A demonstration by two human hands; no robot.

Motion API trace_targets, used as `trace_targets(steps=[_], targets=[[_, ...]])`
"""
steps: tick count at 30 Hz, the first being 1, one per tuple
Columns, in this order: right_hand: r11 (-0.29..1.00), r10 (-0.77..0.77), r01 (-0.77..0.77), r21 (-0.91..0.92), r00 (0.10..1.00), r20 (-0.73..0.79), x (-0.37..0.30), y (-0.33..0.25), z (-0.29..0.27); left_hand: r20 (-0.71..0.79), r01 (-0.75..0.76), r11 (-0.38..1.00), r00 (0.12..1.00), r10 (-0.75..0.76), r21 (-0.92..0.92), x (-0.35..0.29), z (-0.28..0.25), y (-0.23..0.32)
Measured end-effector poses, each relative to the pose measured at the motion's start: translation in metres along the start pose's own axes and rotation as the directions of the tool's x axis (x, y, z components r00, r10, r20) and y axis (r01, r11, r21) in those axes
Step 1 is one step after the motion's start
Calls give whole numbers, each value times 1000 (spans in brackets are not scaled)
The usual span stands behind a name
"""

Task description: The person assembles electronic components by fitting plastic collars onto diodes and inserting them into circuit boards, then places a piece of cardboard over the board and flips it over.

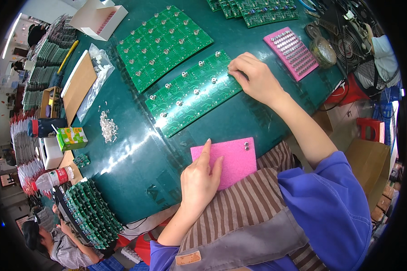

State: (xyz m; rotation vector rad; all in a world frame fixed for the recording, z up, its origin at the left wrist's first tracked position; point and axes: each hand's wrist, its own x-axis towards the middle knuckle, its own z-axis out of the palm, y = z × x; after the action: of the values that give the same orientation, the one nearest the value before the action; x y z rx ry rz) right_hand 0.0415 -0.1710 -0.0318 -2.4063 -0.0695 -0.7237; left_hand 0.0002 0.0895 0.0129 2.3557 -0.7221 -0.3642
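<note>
My right hand [257,79] is pinched at the right end of a long green circuit board [185,110], its fingertips touching or just above the board. Whatever sits between those fingertips is hidden. Small round silver metal parts [196,91] stand upright in rows along this board. My left hand [198,178] lies with its index finger and thumb apart on a pink foam block [237,165] at the table's near edge. Two silver parts [246,146] remain in the foam's upper right corner. Behind the long board lies a larger green circuit board [160,43] carrying similar silver parts.
At the right, another pink foam block [298,67] holds rows of metal parts, beside a tape roll [323,52]. Small white pieces [107,126] lie in a pile at left, near a green carton [71,137] and a bottle [53,178]. Stacked boards [92,214] stand at lower left.
</note>
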Motion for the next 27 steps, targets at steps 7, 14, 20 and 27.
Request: trace_targets(steps=[7, 14, 20, 27], targets=[[996, -74, 74, -56, 997, -1, 7, -22, -17, -7, -6, 998, 1000, 5, -70, 0, -5, 3], [988, -149, 152, -6, 976, 158, -4, -31, -1, 303, 340, 696, 935, -182, -633, -3, -7, 7], [978, -204, 207, -21, 973, 112, 6, -26, 13, 518, 486, -229, 850, -101, -843, 1, -6, -11], [972, -230, 234, -25, 967, 109, 17, -19, 17, 498, 463, -213, 853, -159, -861, -3, 2, -11]])
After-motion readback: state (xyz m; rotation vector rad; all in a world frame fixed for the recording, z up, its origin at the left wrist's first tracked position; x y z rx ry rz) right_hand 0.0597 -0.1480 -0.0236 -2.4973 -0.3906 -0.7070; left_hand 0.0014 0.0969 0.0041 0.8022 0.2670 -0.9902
